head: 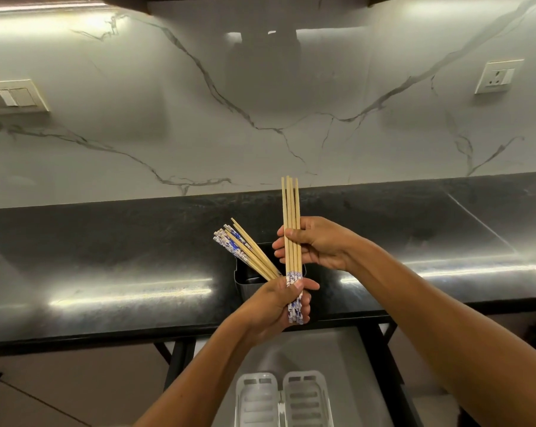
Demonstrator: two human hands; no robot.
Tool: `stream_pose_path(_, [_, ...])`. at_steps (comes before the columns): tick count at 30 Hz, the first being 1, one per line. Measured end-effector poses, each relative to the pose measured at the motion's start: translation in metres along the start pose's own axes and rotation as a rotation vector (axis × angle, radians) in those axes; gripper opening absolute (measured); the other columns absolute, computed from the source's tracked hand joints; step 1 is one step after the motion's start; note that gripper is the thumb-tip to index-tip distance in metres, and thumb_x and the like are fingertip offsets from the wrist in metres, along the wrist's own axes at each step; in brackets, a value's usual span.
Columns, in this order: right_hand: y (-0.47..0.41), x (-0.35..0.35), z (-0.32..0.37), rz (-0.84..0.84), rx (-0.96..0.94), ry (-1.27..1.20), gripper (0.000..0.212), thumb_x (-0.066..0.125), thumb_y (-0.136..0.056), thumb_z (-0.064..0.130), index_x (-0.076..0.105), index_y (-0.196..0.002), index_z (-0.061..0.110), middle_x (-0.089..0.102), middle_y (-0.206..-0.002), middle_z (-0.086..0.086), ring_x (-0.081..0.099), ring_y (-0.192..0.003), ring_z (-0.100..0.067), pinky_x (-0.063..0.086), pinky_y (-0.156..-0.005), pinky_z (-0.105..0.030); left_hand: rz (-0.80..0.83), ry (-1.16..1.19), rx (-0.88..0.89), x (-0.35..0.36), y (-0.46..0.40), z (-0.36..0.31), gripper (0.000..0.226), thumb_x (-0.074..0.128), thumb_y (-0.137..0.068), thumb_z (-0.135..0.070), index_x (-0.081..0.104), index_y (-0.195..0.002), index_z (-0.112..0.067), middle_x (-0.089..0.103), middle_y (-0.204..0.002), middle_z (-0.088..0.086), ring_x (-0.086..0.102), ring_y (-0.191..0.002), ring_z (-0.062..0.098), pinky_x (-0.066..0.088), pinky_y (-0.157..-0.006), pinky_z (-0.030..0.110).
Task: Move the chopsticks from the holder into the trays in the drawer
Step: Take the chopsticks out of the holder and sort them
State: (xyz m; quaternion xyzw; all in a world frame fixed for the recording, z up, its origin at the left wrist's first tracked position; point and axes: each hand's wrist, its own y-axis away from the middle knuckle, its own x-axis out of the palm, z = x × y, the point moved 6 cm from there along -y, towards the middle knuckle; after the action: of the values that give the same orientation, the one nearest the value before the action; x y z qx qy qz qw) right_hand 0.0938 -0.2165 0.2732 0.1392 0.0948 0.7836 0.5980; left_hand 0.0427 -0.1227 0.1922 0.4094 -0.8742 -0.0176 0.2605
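- Above the black tabletop [106,241], in front of the dark holder [245,282], we have both hands on the chopsticks.
- Our left hand [279,306] has its fingers [305,300] wrapped shut around the patterned blue-and-white ends of the whole bundle [294,309], with a fanned group [245,251] leaning off to the left.
- Our right hand [319,245] has its fingers [280,252] closed on an upright group [291,217] of about four, gripped at mid-length with the plain tips pointing up.
- Below us, two pale trays [279,399] sit side by side in the open drawer [353,359], and no chopsticks are in them yet.
- We judge the sticks light, stiff and smooth, so a loose grip may let them slide lengthwise or splay apart.
- Taking them near the middle, held parallel, looks best for laying them flat into a tray.
- Whether the holder has any more sticks in it we cannot tell, since our hands cover its mouth.
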Motion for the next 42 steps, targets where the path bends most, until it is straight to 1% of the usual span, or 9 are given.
stream_pose_path(2, [-0.002, -0.003, -0.002, -0.078, -0.043, 0.019, 0.014, 0.046, -0.098, 0.011, 0.058, -0.105, 0.006, 0.071, -0.088, -0.011, 0.073, -0.079, -0.019, 0.060, -0.067, -0.031, -0.046, -0.036, 0.027, 0.001, -0.004, 0.001, 0.025, 0.043, -0.101, -0.025, 0.056, -0.116, -0.010, 0.056, -0.072, 0.001, 0.054, -0.064, 0.010, 0.049, -0.067, 0.027])
stream_pose_path(9, [-0.007, -0.008, -0.002, -0.325, -0.140, 0.169, 0.015, 0.042, -0.101, 0.016, 0.052, -0.108, 0.009, 0.069, -0.091, -0.011, 0.071, -0.080, -0.020, 0.060, -0.072, -0.033, -0.518, -0.674, 0.331, 0.001, -0.018, -0.007, 0.010, 0.042, -0.100, -0.028, 0.043, -0.109, -0.026, 0.055, -0.074, 0.001, 0.051, -0.058, 0.009, 0.046, -0.049, 0.019])
stream_pose_path(12, [-0.004, -0.014, -0.004, -0.293, -0.074, 0.151, 0.015, 0.040, -0.101, 0.019, 0.050, -0.111, 0.011, 0.067, -0.098, -0.012, 0.068, -0.092, -0.023, 0.057, -0.084, -0.041, -0.457, -0.635, 0.284, -0.002, -0.031, 0.002, 0.008, 0.039, -0.100, -0.029, 0.046, -0.104, -0.025, 0.053, -0.070, 0.000, 0.049, -0.057, 0.010, 0.045, -0.052, 0.024])
stream_pose_path(16, [0.007, -0.035, -0.010, -0.230, -0.010, 0.042, 0.018, 0.042, -0.100, 0.015, 0.050, -0.116, 0.009, 0.065, -0.106, -0.013, 0.066, -0.098, -0.024, 0.056, -0.081, -0.042, -0.285, -0.282, 0.201, 0.000, -0.049, 0.019, 0.014, 0.042, -0.100, -0.020, 0.056, -0.099, -0.023, 0.051, -0.061, -0.002, 0.045, -0.050, 0.009, 0.041, -0.046, 0.021])
stream_pose_path(20, [0.013, -0.059, -0.018, -0.251, -0.036, 0.018, 0.014, 0.044, -0.099, 0.013, 0.055, -0.107, 0.010, 0.066, -0.101, -0.014, 0.068, -0.093, -0.025, 0.059, -0.076, -0.038, -0.204, -0.491, 0.203, 0.009, -0.064, 0.027, 0.014, 0.040, -0.101, -0.020, 0.053, -0.100, -0.025, 0.054, -0.062, -0.004, 0.051, -0.052, 0.008, 0.048, -0.052, 0.022])
stream_pose_path(24, [0.015, -0.076, -0.024, -0.326, -0.159, 0.209, 0.011, 0.048, -0.098, 0.014, 0.057, -0.097, 0.010, 0.069, -0.087, -0.010, 0.071, -0.082, -0.020, 0.060, -0.075, -0.033, -0.258, -0.785, 0.221, 0.017, -0.077, 0.024, 0.012, 0.047, -0.098, -0.022, 0.058, -0.101, -0.018, 0.062, -0.078, -0.003, 0.061, -0.070, 0.010, 0.054, -0.071, 0.032])
stream_pose_path(29, [0.016, -0.089, -0.024, -0.388, -0.328, 0.354, 0.011, 0.050, -0.097, 0.013, 0.060, -0.092, 0.011, 0.071, -0.087, -0.008, 0.072, -0.083, -0.017, 0.059, -0.076, -0.027, -0.448, -0.867, 0.345, 0.027, -0.094, 0.007, 0.018, 0.059, -0.091, -0.020, 0.056, -0.075, -0.026, 0.056, -0.063, -0.008, 0.054, -0.053, 0.001, 0.039, -0.050, 0.011])
stream_pose_path(39, [-0.003, -0.134, -0.065, -0.471, -0.312, 0.345, 0.010, 0.052, -0.096, 0.017, 0.060, -0.098, 0.011, 0.069, -0.096, -0.007, 0.068, -0.095, -0.018, 0.057, -0.088, -0.035, -0.552, -0.921, 0.430, 0.030, -0.138, 0.033, 0.013, 0.062, -0.090, -0.012, 0.068, -0.078, -0.009, 0.062, -0.064, -0.001, 0.055, -0.055, 0.007, 0.040, -0.050, 0.011])
stream_pose_path(42, [-0.009, -0.137, -0.079, -0.444, -0.322, 0.340, 0.010, 0.052, -0.096, 0.016, 0.060, -0.090, 0.017, 0.069, -0.094, -0.006, 0.068, -0.095, -0.018, 0.056, -0.087, -0.034, -0.552, -0.922, 0.452, 0.022, -0.143, 0.048, 0.010, 0.062, -0.090, -0.010, 0.071, -0.086, -0.007, 0.069, -0.070, 0.007, 0.064, -0.061, 0.016, 0.054, -0.056, 0.026])
